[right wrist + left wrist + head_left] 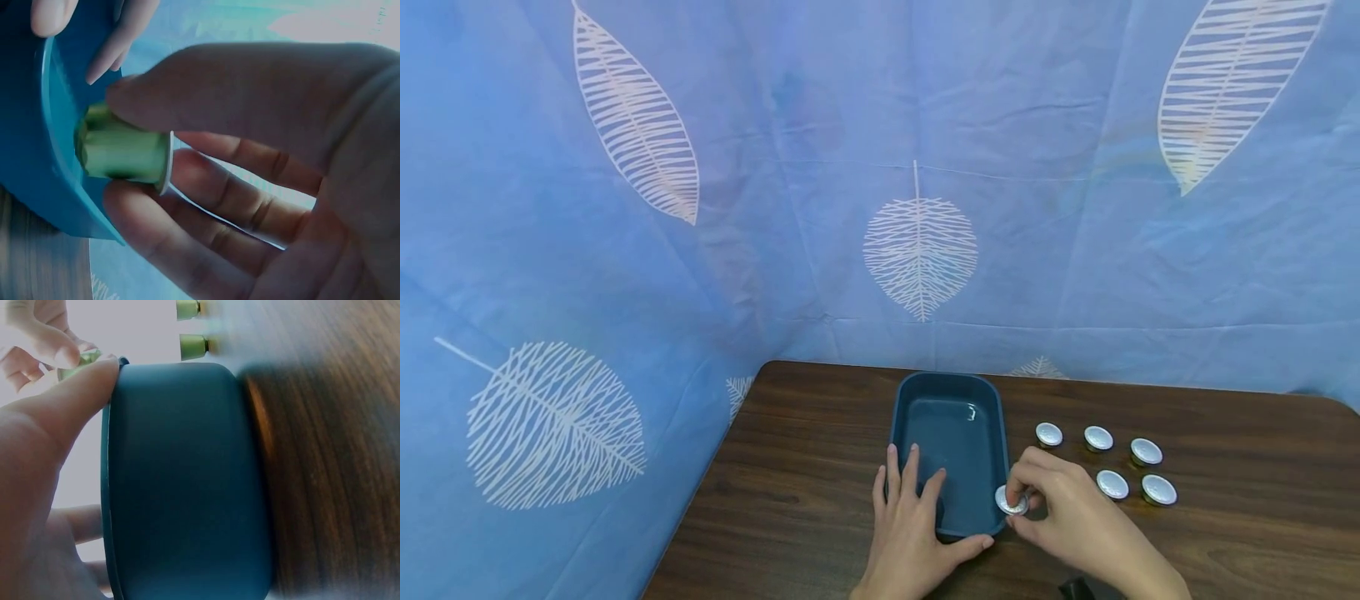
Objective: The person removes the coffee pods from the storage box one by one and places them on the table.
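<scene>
My right hand (1071,512) pinches a green coffee capsule (122,150) between thumb and fingers. Its silver lid faces up in the head view, at the right rim of a dark blue rectangular tray (951,425) near its front corner. My left hand (908,537) lies over the tray's near left part with fingers spread and fairly straight. In the left wrist view, the left thumb (94,384) rests along the tray's rim, beside the held capsule. The tray's inner floor shows bare where the hands do not cover it.
Several more silver-lidded capsules (1098,438) stand in two loose rows right of the tray on the dark wooden table (790,475). A blue cloth (820,250) with white leaf prints hangs behind and to the left. A small black object (1077,589) shows under the right wrist.
</scene>
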A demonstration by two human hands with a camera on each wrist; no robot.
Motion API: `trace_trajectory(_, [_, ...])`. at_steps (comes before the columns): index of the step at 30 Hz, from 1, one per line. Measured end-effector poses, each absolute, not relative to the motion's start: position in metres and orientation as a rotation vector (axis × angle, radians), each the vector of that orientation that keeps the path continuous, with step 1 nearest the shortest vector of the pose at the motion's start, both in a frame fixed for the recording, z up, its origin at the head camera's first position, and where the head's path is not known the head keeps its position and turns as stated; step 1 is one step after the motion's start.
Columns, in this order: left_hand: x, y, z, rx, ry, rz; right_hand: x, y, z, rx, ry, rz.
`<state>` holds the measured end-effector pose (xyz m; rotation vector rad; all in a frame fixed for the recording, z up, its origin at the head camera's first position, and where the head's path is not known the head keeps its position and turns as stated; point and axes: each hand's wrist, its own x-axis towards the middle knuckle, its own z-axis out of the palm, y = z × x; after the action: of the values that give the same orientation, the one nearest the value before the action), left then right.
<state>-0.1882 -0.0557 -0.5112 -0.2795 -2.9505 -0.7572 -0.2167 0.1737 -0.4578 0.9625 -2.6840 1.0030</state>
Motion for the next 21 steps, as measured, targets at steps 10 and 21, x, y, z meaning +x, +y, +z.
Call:
trace_trajectory(10, [-0.19, -0.056, -0.511, -0.281, -2.947, -0.74, -0.215, 0.178, -0.461, 0.902, -2.666, 0.965])
trace_trajectory(21, [-0.189, -0.055, -0.51, -0.274, -2.951, -0.74, -0.212, 0.186, -0.461, 0.828, -2.648, 0.868])
